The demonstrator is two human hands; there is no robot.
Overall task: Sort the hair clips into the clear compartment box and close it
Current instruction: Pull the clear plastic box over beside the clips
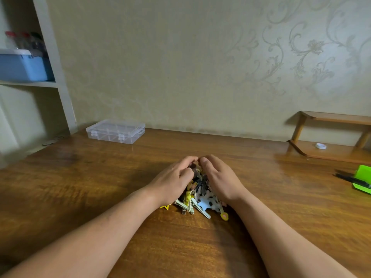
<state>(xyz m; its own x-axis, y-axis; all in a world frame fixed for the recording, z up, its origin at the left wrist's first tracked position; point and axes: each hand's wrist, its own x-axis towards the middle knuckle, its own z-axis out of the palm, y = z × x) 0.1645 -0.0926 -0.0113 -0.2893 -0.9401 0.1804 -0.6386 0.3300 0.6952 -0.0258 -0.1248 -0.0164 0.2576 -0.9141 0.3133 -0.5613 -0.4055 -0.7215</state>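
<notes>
A heap of several hair clips (200,199), yellow, white, black and pale green, lies on the wooden table (100,187) in front of me. My left hand (174,180) cups the heap from the left and my right hand (219,179) cups it from the right, fingertips nearly touching at the far side. Both hands press against the clips and hide the top of the heap. The clear compartment box (115,131) stands closed at the far left of the table, against the wall, well apart from the hands.
A white shelf unit at the far left holds a blue bin (23,66). A low wooden rack (329,137) at the far right carries a small white roll (320,146). A green object (362,178) with a black pen (351,179) lies at the right edge.
</notes>
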